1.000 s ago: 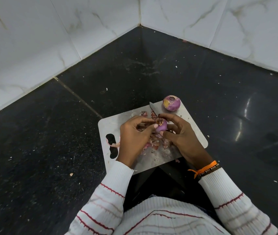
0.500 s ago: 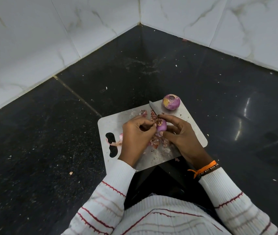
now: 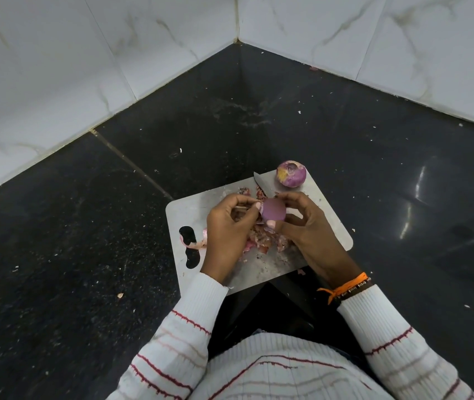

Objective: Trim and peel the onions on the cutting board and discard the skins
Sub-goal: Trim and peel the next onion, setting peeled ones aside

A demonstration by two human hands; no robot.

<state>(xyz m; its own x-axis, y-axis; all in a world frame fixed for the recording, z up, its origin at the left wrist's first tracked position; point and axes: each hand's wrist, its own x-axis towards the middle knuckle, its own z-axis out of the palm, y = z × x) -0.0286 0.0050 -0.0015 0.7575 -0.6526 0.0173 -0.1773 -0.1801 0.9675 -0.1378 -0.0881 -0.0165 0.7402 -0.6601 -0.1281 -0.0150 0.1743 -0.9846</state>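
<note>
Right hand: the right hand [image 3: 302, 226] is gripping the onion [image 3: 272, 209], fingers curling over its far side and the thumb pressing up against its near edge.
Left hand: the left hand [image 3: 227, 229] is pinching at the onion's left edge, thumb and forefinger closing on what looks like a thin strip of skin; whether that strip is still joined to the onion, I cannot tell.
Onion: it is being held just above the middle of the board [image 3: 259, 267], its smooth purple face turning toward the camera.
Skins: a heap of skins [image 3: 261, 241] is lying on the board right under both hands, with a few more scraps at the far side by the knife.
Knife: the knife [image 3: 260, 183] is lying on the far part of the board, its tip pointing to the far left and reaching past the board's edge; its handle is hiding behind the hands.
Second onion: a second onion [image 3: 291, 173] is sitting at the board's far right corner, just right of the blade, apart from the hands.
Board: it is resting on the dark counter [image 3: 85, 241], its handle slot at the near left with a pink scrap [image 3: 198, 243] lying across it.
Surround: marble wall tiles [image 3: 57, 67] are meeting in a corner at the far side.
Person: striped white sleeves are covering both arms, and an orange band [image 3: 345, 287] is circling the right wrist.
</note>
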